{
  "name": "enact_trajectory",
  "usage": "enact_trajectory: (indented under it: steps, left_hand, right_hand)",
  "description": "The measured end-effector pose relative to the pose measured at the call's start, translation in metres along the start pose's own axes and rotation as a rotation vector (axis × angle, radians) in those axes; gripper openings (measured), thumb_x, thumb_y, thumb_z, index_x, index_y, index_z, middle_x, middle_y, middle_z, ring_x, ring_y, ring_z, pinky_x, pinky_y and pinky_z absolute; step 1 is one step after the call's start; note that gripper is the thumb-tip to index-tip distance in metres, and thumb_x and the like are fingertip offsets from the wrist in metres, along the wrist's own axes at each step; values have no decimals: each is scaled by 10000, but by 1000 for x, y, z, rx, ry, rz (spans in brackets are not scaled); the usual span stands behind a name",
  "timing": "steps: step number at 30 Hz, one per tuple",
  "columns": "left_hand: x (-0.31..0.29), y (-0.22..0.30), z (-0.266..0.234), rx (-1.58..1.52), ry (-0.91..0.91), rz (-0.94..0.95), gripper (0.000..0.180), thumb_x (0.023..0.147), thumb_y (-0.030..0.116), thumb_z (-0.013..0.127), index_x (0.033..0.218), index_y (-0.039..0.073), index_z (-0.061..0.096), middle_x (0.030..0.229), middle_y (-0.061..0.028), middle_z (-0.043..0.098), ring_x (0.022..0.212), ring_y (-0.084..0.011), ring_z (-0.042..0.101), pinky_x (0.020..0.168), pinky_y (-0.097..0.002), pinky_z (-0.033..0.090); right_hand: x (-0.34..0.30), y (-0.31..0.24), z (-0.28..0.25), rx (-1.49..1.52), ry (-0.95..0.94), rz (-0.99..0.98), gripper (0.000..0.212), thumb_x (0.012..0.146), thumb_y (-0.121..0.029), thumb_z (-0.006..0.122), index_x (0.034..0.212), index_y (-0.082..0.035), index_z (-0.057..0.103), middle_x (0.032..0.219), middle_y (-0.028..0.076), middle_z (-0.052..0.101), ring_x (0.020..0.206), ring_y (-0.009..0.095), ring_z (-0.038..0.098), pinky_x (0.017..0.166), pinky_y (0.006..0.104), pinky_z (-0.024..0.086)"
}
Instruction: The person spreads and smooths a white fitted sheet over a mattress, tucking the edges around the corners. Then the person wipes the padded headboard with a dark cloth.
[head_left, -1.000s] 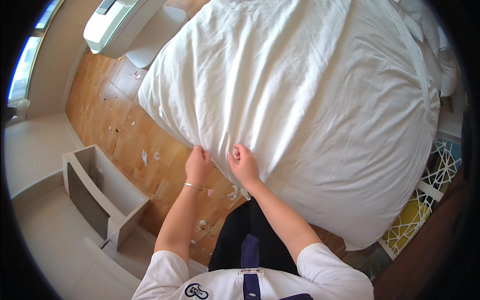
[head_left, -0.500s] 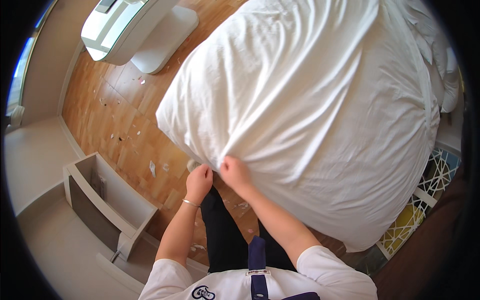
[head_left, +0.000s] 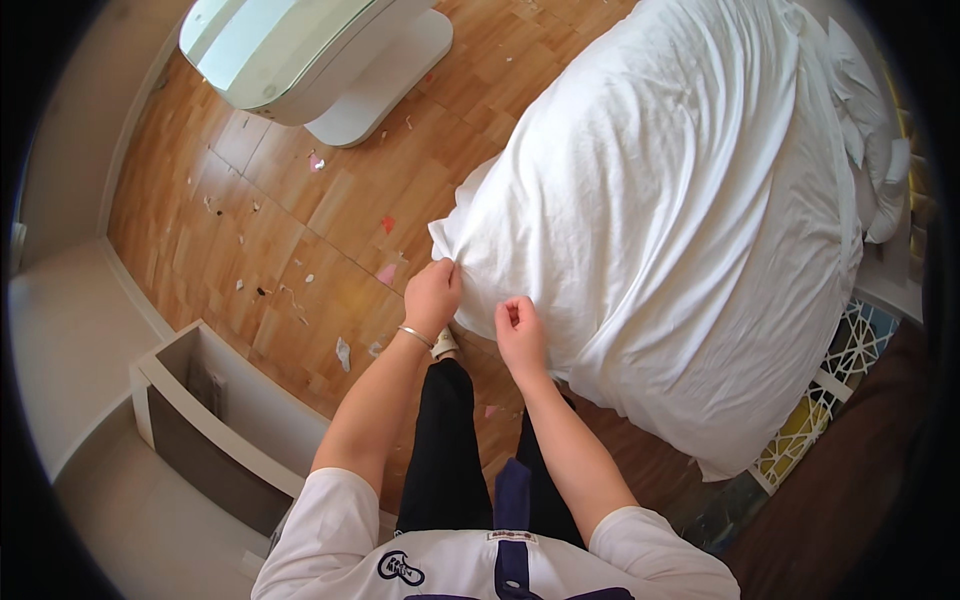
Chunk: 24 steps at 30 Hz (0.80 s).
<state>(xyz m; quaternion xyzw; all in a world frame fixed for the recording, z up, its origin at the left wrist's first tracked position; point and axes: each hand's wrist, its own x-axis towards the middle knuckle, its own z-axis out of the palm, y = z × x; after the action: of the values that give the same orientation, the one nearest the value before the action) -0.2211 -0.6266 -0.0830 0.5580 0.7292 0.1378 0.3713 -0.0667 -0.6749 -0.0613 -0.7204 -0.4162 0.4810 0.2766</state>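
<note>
A big white duvet (head_left: 680, 210) covers the bed and hangs over its near corner. My left hand (head_left: 432, 296) pinches the duvet's corner edge, a thin bracelet on that wrist. My right hand (head_left: 520, 332) grips the same edge a little further right, fingers curled into the fabric. Both forearms rise from the bottom of the head view, above my black trousers (head_left: 445, 450). White pillows (head_left: 865, 120) lie at the far end of the bed.
The wooden floor (head_left: 300, 230) is strewn with small paper scraps. A white round-based table (head_left: 300, 60) stands at the top left. An open grey and white box-shaped unit (head_left: 215, 420) sits at my left. A patterned rug (head_left: 820, 400) shows under the bed at right.
The duvet corner has shifted to the right across the view, baring more floor at left. Both hands stayed on the edge and moved with it.
</note>
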Motion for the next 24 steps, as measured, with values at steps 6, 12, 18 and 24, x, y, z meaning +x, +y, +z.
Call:
enact_trajectory:
  steps: [6,12,18,24]
  left_hand:
    - [8,-17,-15,-1097,65,-412,189,940,132,476,793,56,569,729,-25,586,648,-168,551,617,-309,445]
    - [63,-16,-39,-954,-511,-521,474,926,428,547,1081,-13,625,1002,-89,648,836,-144,599,709,-277,473]
    - [83,-20,-37,-812,-426,-531,501,927,400,589,1143,-51,609,1063,-114,644,928,-171,599,800,-305,485]
    - [136,-70,-27,-261,-127,-566,351,874,297,641,992,-34,628,994,-173,648,924,-264,610,794,-382,480]
  right_hand:
    - [14,-37,35,18,15,-11,123,892,-146,605,884,-27,571,672,50,594,589,134,550,566,288,456]
    - [39,-36,47,19,48,10,210,868,-209,658,864,-23,561,683,63,606,600,152,574,588,299,478]
    - [55,-60,48,-138,19,40,285,852,-266,689,825,-23,542,647,64,597,570,170,567,572,301,468]
    - [90,-66,6,-60,201,-212,288,830,-170,680,1056,-38,559,1032,149,596,955,299,573,815,385,465]
